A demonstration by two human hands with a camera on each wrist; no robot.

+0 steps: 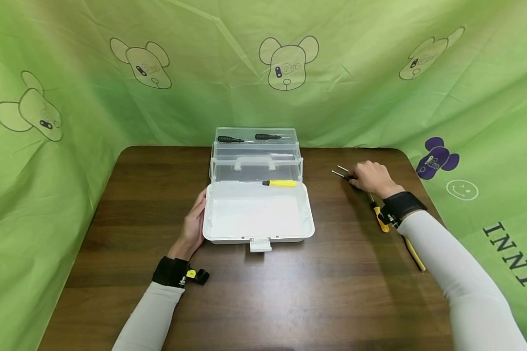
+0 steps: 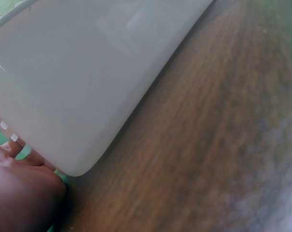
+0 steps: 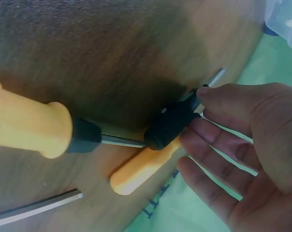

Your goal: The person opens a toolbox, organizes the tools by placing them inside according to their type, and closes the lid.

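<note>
A white toolbox (image 1: 256,240) stands unfolded in the middle of the table, with clear tiers raised behind its base. My left hand (image 1: 195,223) rests along the toolbox's left side, its fingers against the wall near a corner in the left wrist view. Over at the right, my right hand (image 1: 372,178) pinches a black-handled screwdriver (image 3: 172,121) between thumb and forefinger, low over the table. A yellow screwdriver handle (image 3: 141,174) lies just under it. Closer to the right wrist is another yellow-handled screwdriver (image 1: 381,219). A further yellow handle (image 1: 415,253) lies partly under the forearm.
Two black-handled screwdrivers (image 1: 230,139) lie in the top clear tier. A yellow-handled screwdriver (image 1: 282,184) sits in the lowest tier. The toolbox's latch (image 1: 260,245) juts out in front. Green printed cloth (image 1: 228,105) hangs around the wooden table (image 1: 263,307).
</note>
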